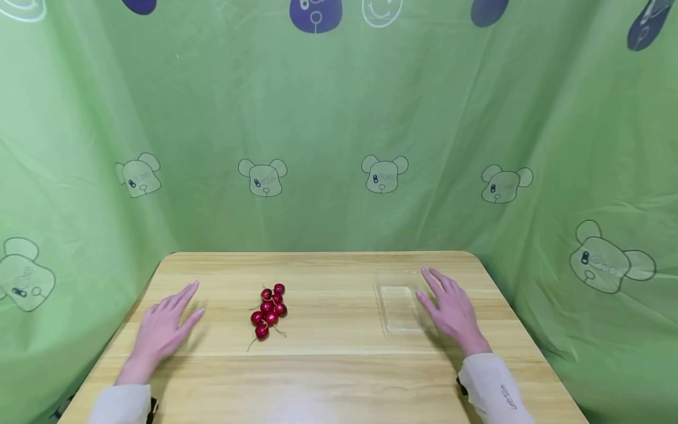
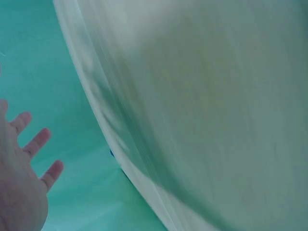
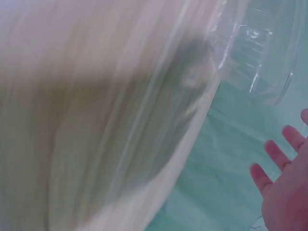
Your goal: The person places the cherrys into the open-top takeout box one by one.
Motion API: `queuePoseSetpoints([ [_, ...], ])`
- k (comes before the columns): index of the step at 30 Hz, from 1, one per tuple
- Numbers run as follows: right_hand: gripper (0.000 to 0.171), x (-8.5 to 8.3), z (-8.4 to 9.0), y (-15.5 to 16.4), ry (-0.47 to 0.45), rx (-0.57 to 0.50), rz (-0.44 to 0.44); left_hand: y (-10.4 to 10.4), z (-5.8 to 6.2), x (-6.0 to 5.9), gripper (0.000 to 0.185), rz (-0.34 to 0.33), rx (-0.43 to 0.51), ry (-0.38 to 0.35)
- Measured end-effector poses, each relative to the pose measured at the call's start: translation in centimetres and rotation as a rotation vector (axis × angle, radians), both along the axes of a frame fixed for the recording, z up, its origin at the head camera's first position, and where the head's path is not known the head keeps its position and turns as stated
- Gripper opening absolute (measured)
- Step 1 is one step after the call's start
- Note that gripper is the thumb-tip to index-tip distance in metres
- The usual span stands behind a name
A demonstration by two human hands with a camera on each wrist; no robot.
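Note:
Several dark red cherries [image 1: 267, 307] with thin stems lie in a loose cluster on the wooden table, left of the middle. My left hand [image 1: 163, 325] is held to their left, fingers spread and holding nothing; the left wrist view catches its fingers [image 2: 37, 143] at the left edge. A clear plastic box [image 1: 389, 333] stands on the right part of the table, its near wall also visible in the right wrist view. Beside its right side is my right hand [image 1: 450, 309], fingers extended with nothing in them, the fingertips overlapping the box in the head view.
The light wooden table [image 1: 318, 388] has rounded far corners. A green curtain [image 1: 328, 224] printed with bear heads hangs behind it and along both sides.

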State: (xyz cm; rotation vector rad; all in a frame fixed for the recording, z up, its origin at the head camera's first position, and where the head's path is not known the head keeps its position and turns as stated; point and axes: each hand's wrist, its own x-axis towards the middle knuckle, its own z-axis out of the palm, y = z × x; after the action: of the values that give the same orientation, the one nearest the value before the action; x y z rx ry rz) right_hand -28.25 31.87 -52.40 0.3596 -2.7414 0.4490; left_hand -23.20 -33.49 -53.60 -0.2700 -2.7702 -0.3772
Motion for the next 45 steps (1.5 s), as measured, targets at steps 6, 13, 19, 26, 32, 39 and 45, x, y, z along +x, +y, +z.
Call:
queuePoseSetpoints([
  [6, 0.062, -0.3, -0.2, -0.8, -0.146, -0.260, -0.031, 1.3, 0.0, -0.2, 0.066, 0.000, 0.102, -0.051],
  [13, 0.062, -0.8, -0.5, -1.3, -0.213, -0.422, -0.067, 2.9, -0.1, -0.9, 0.063, -0.032, 0.227, -0.097],
  [19, 0.060, -1.1, -0.7, -1.5, -0.189, -0.482, -0.097, 4.4, 0.0, -1.9, 0.060, -0.063, 0.318, -0.150],
  [26, 0.060, -1.2, -1.1, -1.3, -0.221, -0.500, -0.110, 5.9, -0.5, -2.7, 0.057, -0.069, 0.371, -0.227],
  [32, 0.062, -1.1, -1.4, -1.1, -0.309, -0.525, -0.136, 6.8, -1.0, -3.1, 0.053, -0.060, 0.393, -0.274],
  [39, 0.061, -0.9, -1.6, -1.3, -0.378, -0.575, -0.156, 7.7, -1.4, -3.5, 0.049, -0.060, 0.386, -0.286],
  [45, 0.053, -1.0, -1.8, -1.5, -0.357, -0.580, -0.163, 8.2, -1.3, -3.9, 0.043, -0.057, 0.361, -0.284],
])
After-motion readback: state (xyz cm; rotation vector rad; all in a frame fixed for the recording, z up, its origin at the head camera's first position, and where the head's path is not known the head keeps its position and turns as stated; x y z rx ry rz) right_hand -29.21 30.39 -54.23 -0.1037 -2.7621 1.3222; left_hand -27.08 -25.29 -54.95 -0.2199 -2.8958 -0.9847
